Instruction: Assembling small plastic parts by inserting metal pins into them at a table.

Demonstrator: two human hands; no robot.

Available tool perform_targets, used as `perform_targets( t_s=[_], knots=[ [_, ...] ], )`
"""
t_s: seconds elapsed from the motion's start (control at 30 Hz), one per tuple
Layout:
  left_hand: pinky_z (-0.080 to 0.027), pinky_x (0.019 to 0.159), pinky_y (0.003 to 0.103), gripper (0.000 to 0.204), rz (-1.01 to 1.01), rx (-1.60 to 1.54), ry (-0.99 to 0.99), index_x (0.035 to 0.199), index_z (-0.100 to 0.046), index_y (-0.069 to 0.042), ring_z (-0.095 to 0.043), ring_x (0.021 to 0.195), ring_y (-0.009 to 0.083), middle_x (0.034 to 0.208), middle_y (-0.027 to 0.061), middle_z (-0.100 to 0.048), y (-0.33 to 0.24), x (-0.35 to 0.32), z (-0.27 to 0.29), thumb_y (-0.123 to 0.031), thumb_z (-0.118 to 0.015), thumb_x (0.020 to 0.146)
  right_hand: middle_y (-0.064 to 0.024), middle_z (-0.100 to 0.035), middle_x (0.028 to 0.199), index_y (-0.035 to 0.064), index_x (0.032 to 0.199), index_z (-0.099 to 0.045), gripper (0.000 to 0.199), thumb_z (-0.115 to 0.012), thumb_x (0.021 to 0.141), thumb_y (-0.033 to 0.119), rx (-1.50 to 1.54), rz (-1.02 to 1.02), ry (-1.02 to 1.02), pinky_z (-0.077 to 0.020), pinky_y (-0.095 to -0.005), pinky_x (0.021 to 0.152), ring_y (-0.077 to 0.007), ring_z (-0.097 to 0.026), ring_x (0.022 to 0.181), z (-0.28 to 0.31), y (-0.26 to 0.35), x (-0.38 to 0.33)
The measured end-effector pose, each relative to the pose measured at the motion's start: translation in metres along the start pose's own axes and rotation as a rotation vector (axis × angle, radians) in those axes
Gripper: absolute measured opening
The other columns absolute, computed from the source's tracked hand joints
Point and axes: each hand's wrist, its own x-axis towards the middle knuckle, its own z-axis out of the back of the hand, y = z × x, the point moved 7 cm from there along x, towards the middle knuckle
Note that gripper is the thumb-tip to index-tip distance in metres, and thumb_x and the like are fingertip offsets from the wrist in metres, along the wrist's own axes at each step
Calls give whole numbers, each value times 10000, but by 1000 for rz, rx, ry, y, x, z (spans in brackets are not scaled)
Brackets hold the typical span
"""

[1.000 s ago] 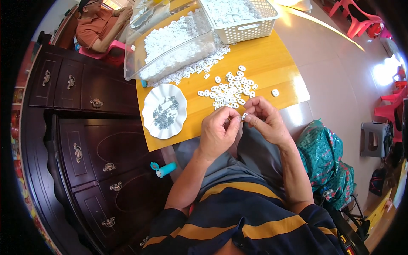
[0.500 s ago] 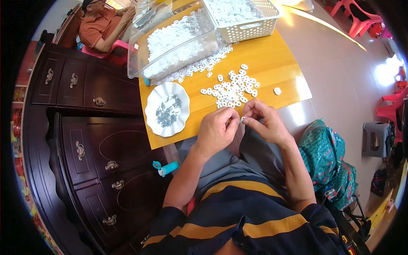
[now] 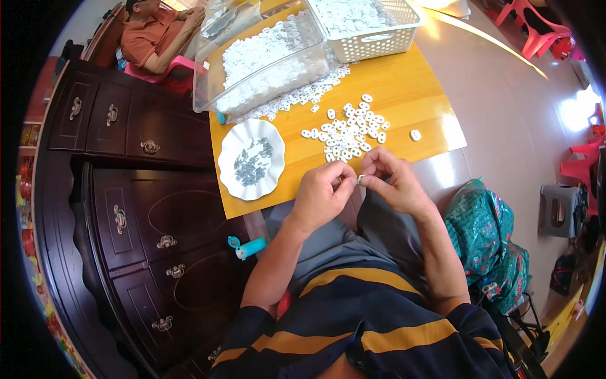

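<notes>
Close together over my lap, at the table's near edge, are my two hands. My right hand (image 3: 392, 184) pinches a small white plastic piece (image 3: 360, 180) between thumb and fingertips. Right against it, my left hand (image 3: 325, 191) has thumb and forefinger pressed together; whatever they hold is too small to make out. Just beyond the hands lies a loose pile of white oval two-holed pieces (image 3: 355, 128), with a single piece (image 3: 415, 135) off to its right. To the left, a white scalloped dish (image 3: 274, 174) holds small dark grey metal bits (image 3: 251, 165).
A clear plastic bin (image 3: 271, 82) and a white perforated basket (image 3: 372, 45), both full of white pieces, stand at the back of the yellow table (image 3: 429, 95). Dark wooden drawers (image 3: 151, 215) border the left. A green bag (image 3: 481, 234) is at my right. Another person (image 3: 154, 38) sits far left.
The view has shifted slightly, so the table and its things sit a little to the right and higher. Both hands keep nearly the same pinching pose around the white piece.
</notes>
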Motion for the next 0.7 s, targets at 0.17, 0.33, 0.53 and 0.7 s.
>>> perform_targets(
  t_s=[0.17, 0.33, 0.53, 0.7],
  knots=[
    [-494, 587, 252, 158, 103, -55, -139, 1064, -718, 5, -621, 624, 58, 786, 38, -689, 12, -9, 23, -13, -738, 908, 22, -642, 834, 33, 1093, -592, 176, -710, 965, 5, 41, 22, -67, -493, -219, 682, -37, -595, 761, 9, 2, 1],
    [-506, 589, 296, 160, 22, 229, -237, 1050, -717, -26, -655, 633, 154, 849, 77, -695, 19, -13, 35, -21, -744, 892, 27, -638, 894, 23, 1109, -592, 168, -694, 979, -7, 153, 11, -119, -484, -205, 716, -30, -591, 818, 19, 0, 3],
    [-542, 641, 387, 179, -16, 385, -246, 1051, -707, -64, -700, 746, 293, 926, 100, -686, 25, -15, 25, -63, -759, 880, 35, -627, 894, 22, 1129, -595, 172, -684, 986, -9, 167, -18, -153, -469, -196, 700, -27, -571, 801, 23, -5, 3],
    [-549, 679, 417, 199, -26, 457, -243, 1054, -703, -81, -695, 824, 331, 954, 95, -685, 27, -12, 23, -102, -775, 870, 33, -627, 892, 21, 1123, -601, 168, -695, 985, 7, 144, -27, -175, -467, -195, 691, -26, -567, 792, 25, -4, 3]
  ],
)
